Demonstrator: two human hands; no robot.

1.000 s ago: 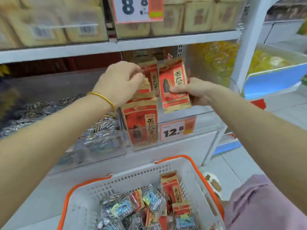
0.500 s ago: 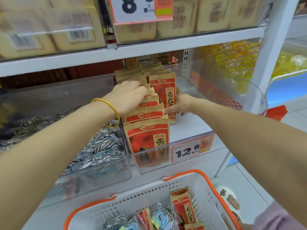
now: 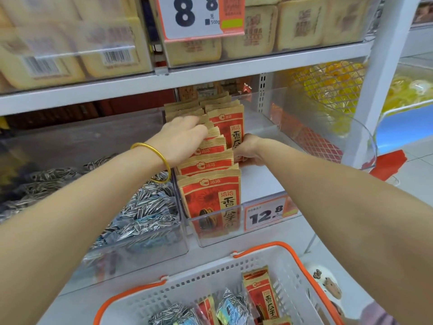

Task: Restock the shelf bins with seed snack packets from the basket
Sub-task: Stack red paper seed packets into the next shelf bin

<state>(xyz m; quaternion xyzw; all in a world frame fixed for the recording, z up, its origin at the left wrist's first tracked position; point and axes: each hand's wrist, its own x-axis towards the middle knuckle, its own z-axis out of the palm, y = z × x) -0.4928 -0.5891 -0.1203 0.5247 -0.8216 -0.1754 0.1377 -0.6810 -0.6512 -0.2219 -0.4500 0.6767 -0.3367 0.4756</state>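
Observation:
A row of red-and-tan seed packets point(image 3: 210, 198) stands upright in a clear shelf bin point(image 3: 257, 233) on the middle shelf. My left hand point(image 3: 180, 134), with a gold bangle on the wrist, presses into the tops of the packets mid-row and parts them. My right hand point(image 3: 248, 148) grips the side of a red packet point(image 3: 230, 132) standing in the gap behind the parted ones. Its fingers are partly hidden behind the packets. A white basket with an orange rim point(image 3: 288, 266) sits below, holding more red packets point(image 3: 262, 296) and striped silver packets point(image 3: 232, 308).
A neighbouring clear bin point(image 3: 145, 249) to the left holds striped seed packets. A 12.8 price tag point(image 3: 267, 214) hangs on the bin front. Beige packaged cakes point(image 3: 257, 29) fill the shelf above. A white shelf post point(image 3: 379, 73) stands to the right, yellow goods beyond it.
The red packet that my right hand held up in the air has gone down into the row in the bin. My left hand moved down onto the packet tops.

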